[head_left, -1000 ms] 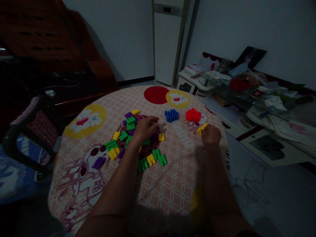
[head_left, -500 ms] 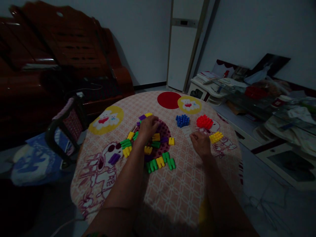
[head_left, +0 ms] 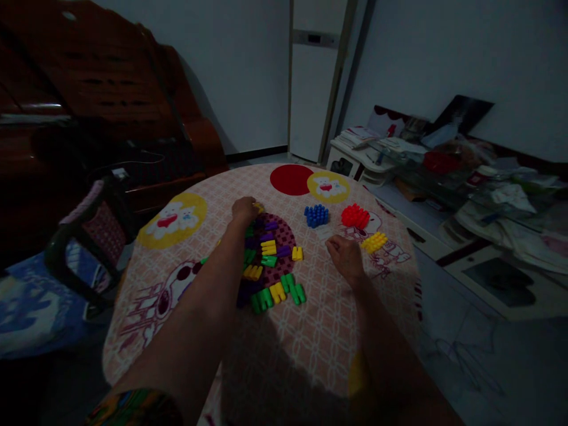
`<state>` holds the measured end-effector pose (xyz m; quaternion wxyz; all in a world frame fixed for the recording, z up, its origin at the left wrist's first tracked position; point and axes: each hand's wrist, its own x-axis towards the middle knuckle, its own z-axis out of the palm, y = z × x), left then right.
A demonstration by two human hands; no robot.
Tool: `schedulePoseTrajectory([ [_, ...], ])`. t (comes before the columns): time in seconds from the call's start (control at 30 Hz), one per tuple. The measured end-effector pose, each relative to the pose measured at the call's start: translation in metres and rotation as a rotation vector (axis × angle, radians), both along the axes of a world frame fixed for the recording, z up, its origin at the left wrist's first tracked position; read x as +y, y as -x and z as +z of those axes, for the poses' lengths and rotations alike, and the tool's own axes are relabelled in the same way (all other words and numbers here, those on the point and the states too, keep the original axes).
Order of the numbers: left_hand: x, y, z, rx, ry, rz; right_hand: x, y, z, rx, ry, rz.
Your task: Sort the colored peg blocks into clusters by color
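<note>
My left hand (head_left: 244, 209) reaches to the far side of a loose heap of green, yellow and purple toy blocks (head_left: 268, 266) on the round table (head_left: 310, 349). Its fingers are closed on a yellow block (head_left: 258, 207) at the heap's far edge. My right hand (head_left: 345, 255) rests on the cloth with curled fingers; I see nothing in it. Just beyond it lie a yellow block cluster (head_left: 374, 241), a red cluster (head_left: 355, 216) and a blue cluster (head_left: 316, 215).
The table wears a pink checked cloth with cartoon prints. A dark chair (head_left: 84, 236) stands at the left, a wooden sofa (head_left: 89, 118) behind it. A low white table (head_left: 368, 157) and a cluttered shelf (head_left: 465, 171) are on the right, a tall white appliance (head_left: 313, 77) at the back.
My left hand slid from the middle of the heap to its far edge. My right hand left the yellow cluster and drew back toward me. The camera shifted.
</note>
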<state>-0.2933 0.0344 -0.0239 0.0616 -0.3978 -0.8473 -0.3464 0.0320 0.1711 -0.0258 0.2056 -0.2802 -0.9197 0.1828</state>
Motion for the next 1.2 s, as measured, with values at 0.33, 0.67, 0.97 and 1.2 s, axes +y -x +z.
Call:
schedulePoseTrajectory([
  [0.33, 0.006, -0.145, 0.052, -0.128, -0.076, -0.125, -0.013, 0.005, 0.013, 0.357, 0.536, 0.078],
  [0.67, 0.019, -0.235, 0.003, -0.559, -0.292, -0.277, 0.005, -0.009, 0.027, 0.304, 0.849, 0.174],
  [0.97, 0.019, -0.239, -0.005, -0.622, -0.384, -0.273, 0.026, -0.027, 0.032, 0.382, 0.759, -0.102],
  [1.2, 0.016, -0.239, -0.003, -0.518, -0.321, -0.302, 0.075, -0.079, 0.036, 0.121, 0.052, -0.757],
])
